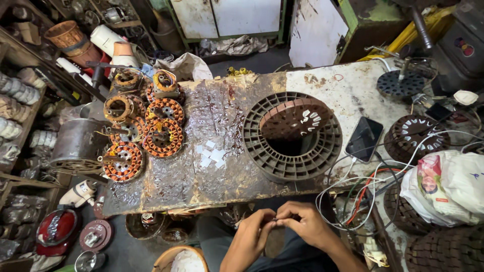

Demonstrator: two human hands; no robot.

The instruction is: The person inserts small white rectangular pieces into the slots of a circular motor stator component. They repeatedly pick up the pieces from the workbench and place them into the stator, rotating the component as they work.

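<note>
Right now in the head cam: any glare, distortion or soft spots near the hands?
Head view: wide-angle bend, the workbench edges bow. Glare on the shiny sheet over the bench and the phone screen. Left hand and right hand sit low in dimmer light, pinched together on something too small to resolve. Wound stators look sharp; frame corners are dark and cluttered.

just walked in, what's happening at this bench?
A person sits at a worn workbench, both hands together below its near edge. The left hand and right hand pinch something small between the fingers; what it is cannot be made out. On the bench lie a large ring-shaped stator core, a cluster of copper-wound stators, white paper slips and a phone.
</note>
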